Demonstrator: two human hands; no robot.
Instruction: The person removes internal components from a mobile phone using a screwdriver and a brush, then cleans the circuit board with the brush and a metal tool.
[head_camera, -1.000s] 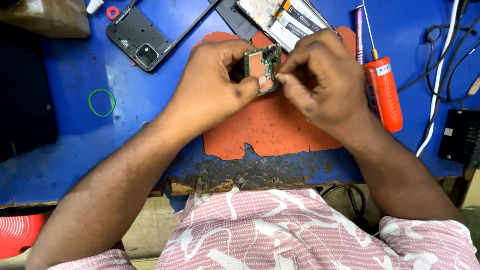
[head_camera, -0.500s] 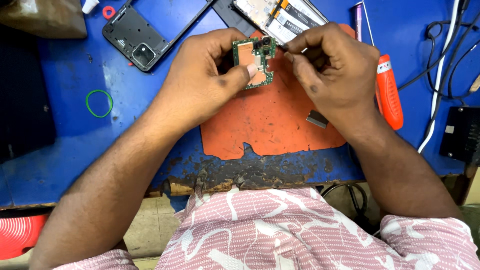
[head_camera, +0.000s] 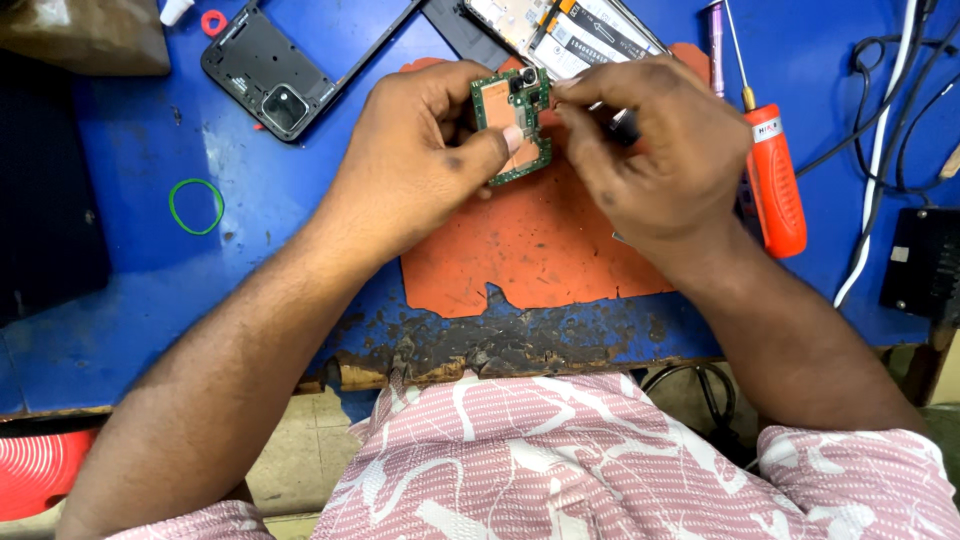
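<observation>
My left hand (head_camera: 420, 160) holds a small green circuit board (head_camera: 500, 105) upright over the orange mat (head_camera: 530, 250), thumb pressed on its face. The board has a copper-coloured shield and a camera module at its top. My right hand (head_camera: 660, 160) is pinched against the board's upper right edge. A small dark tool (head_camera: 622, 126) shows between its fingers, and the tool's tip is hidden.
On the blue bench lie a black phone back frame (head_camera: 270, 80), an opened phone with its battery (head_camera: 570, 30), an orange-handled screwdriver (head_camera: 770, 170), a green rubber band (head_camera: 196, 206) and cables (head_camera: 880, 150). A black box (head_camera: 925, 265) sits at the right edge. The bench's front edge is chipped.
Both hands have lifted the board up and away from me. My right fingers have closed in on its top right edge.
</observation>
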